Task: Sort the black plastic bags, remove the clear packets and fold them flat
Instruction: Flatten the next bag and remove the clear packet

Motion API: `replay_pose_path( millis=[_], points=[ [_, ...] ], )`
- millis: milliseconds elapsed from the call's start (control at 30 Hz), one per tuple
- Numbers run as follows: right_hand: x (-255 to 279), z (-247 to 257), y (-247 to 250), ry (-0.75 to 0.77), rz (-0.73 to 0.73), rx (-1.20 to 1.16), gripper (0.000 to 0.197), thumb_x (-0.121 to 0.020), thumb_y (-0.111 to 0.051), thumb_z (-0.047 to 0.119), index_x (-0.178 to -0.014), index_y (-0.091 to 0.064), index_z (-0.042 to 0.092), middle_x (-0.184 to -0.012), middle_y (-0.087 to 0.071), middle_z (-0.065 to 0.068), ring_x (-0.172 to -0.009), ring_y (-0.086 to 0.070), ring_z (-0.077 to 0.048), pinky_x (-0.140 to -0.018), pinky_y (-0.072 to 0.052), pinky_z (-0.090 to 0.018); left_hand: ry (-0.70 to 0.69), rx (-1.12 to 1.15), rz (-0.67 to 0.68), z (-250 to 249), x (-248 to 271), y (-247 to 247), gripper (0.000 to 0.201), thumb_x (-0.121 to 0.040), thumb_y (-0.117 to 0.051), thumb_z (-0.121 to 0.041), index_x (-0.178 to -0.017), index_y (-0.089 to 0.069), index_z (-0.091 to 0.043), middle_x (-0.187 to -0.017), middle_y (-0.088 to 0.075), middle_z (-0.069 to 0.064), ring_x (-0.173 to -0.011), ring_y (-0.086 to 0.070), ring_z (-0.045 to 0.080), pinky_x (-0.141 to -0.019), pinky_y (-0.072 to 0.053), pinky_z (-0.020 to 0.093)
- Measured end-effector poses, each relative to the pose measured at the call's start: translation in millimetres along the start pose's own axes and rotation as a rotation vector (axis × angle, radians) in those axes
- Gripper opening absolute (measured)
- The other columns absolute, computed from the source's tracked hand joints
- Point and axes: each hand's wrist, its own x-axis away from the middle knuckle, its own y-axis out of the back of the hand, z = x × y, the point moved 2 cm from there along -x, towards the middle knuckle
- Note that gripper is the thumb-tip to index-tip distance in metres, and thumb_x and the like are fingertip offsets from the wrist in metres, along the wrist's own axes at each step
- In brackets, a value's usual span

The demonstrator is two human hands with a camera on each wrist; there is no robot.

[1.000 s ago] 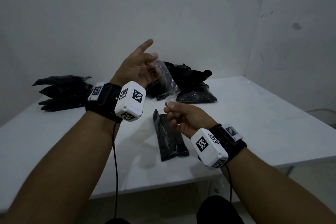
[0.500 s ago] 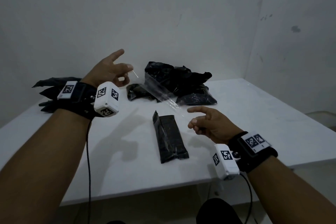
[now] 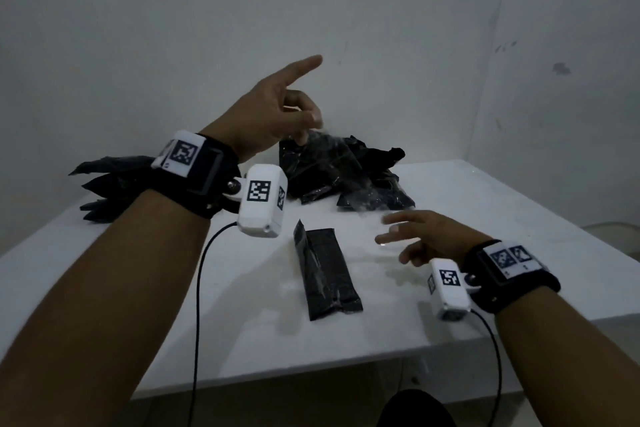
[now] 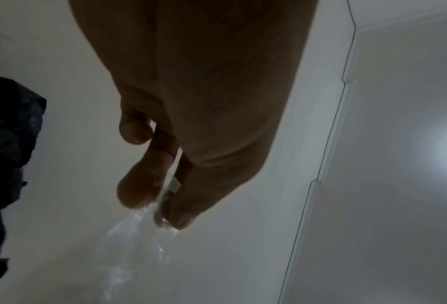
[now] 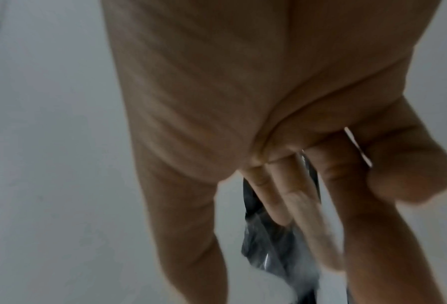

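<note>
Clear packet (image 4: pixel 136 242) pinched by left hand (image 3: pixel 273 114); right hand (image 3: pixel 426 236) empty.

On the white surface (image 3: pixel 519 218) a folded black bag (image 3: pixel 325 274) lies flat near the front edge. Behind it sits a loose heap of black bags (image 3: pixel 346 173), with a second stack (image 3: pixel 114 184) at far left. The raised left hand (image 3: pixel 273 118) pinches a clear packet (image 3: pixel 322 142) over the heap, index finger extended. The right hand (image 3: pixel 429 236) hovers with fingers spread, beside the folded bag.
</note>
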Motion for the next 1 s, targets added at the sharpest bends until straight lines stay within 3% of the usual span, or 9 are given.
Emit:
replay_pose_path(
  millis=[100, 300, 400, 533, 667, 767, 833, 900, 1000],
  points=[
    [5.9, 11.1, 19.9, -0.040, -0.073, 0.265, 0.044, -0.084, -0.069, 0.052, -0.119, -0.062, 0.027, -0.122, -0.070, -0.001, -0.092, -0.069, -0.021, -0.074, -0.050, -0.028, -0.005, 0.005, 0.040, 2.4, -5.8, -13.3, 0.073, -0.092, -0.066, -0.001, -0.154, -0.035, -0.026, -0.087, -0.071, 0.004, -0.067, -0.054, 0.018, -0.065, -0.046, 0.024],
    [11.9, 78.2, -6.5, 0.398, 0.106, -0.131, 0.075, -0.060, -0.069, 0.077, -0.118, -0.069, 0.030, -0.132, -0.065, 0.001, -0.129, -0.056, -0.017, -0.104, -0.036, -0.048, 0.027, 0.009, 0.176, 6.0, -14.5, -45.4, 0.069, -0.092, -0.066, -0.001, -0.151, -0.040, -0.026, -0.087, -0.069, 0.003, -0.071, -0.055, 0.018, -0.066, -0.047, 0.020],
    [11.9, 105.8, -31.1, 0.402, 0.187, -0.106, 0.073, -0.064, -0.080, 0.064, -0.114, -0.069, 0.012, -0.115, -0.072, -0.011, -0.108, -0.068, -0.027, -0.100, -0.046, -0.051, 0.032, 0.019, 0.176, 7.3, -17.2, -47.6, 0.066, -0.092, -0.068, -0.004, -0.148, -0.044, -0.028, -0.086, -0.068, 0.002, -0.076, -0.058, 0.020, -0.072, -0.049, 0.023],
    [7.1, 108.5, -41.5, 0.443, 0.080, 0.039, 0.020, -0.090, -0.070, 0.013, -0.105, -0.070, -0.001, -0.097, -0.075, -0.017, -0.083, -0.072, -0.027, -0.089, -0.057, -0.043, 0.034, -0.039, 0.133, 6.5, -12.6, -33.8, 0.060, -0.092, -0.066, -0.005, -0.144, -0.047, -0.029, -0.087, -0.071, 0.001, -0.073, -0.060, 0.020, -0.071, -0.050, 0.027],
    [5.0, 103.0, -39.8, 0.414, 0.080, -0.063, 0.010, -0.086, -0.070, 0.012, -0.090, -0.074, 0.004, -0.081, -0.072, -0.012, -0.065, -0.067, -0.017, -0.069, -0.059, -0.028, 0.101, -0.130, 0.009, 12.3, -4.2, -19.1, 0.045, -0.098, -0.059, -0.016, -0.141, -0.050, -0.027, -0.106, -0.075, 0.003, -0.082, -0.074, 0.019, -0.077, -0.049, 0.036],
    [9.5, 103.2, -31.9, 0.374, 0.075, -0.109, 0.010, -0.084, -0.070, 0.016, -0.088, -0.077, 0.012, -0.083, -0.073, -0.009, -0.065, -0.066, -0.013, -0.062, -0.057, -0.024, 0.331, -0.157, -0.097, 50.4, 4.5, -7.5, 0.032, -0.098, -0.048, 0.001, -0.126, -0.059, -0.012, -0.105, -0.070, 0.004, -0.075, -0.069, 0.020, -0.057, -0.049, 0.021],
    [14.0, 104.2, -25.3, 0.383, 0.068, -0.184, 0.016, -0.091, -0.064, 0.011, -0.083, -0.078, 0.014, -0.083, -0.073, -0.008, -0.062, -0.065, -0.012, -0.057, -0.057, -0.025, 0.573, -0.347, 0.069, 93.8, 20.3, -13.5, 0.029, -0.099, -0.047, 0.002, -0.122, -0.062, -0.007, -0.102, -0.070, 0.006, -0.069, -0.067, 0.017, -0.049, -0.049, 0.018],
    [17.9, 104.9, -20.1, 0.394, 0.057, -0.259, 0.021, -0.094, -0.059, 0.009, -0.083, -0.077, 0.013, -0.082, -0.072, -0.007, -0.060, -0.064, -0.012, -0.054, -0.057, -0.025, 0.773, -0.497, 0.280, 135.9, 44.1, -29.5, 0.026, -0.099, -0.054, -0.002, -0.123, -0.064, -0.005, -0.113, -0.071, 0.013, -0.076, -0.069, 0.021, -0.060, -0.057, 0.024],
    [19.3, 104.2, -14.6, 0.385, 0.023, -0.285, 0.016, -0.095, -0.057, 0.009, -0.091, -0.073, 0.010, -0.082, -0.071, -0.006, -0.061, -0.063, -0.010, -0.053, -0.055, -0.023, 0.855, -0.543, 0.273, 166.3, 68.0, -52.5, 0.027, -0.096, -0.065, -0.023, -0.112, -0.069, -0.001, -0.113, -0.071, 0.021, -0.095, -0.073, 0.035, -0.085, -0.060, 0.041]
  ],
)
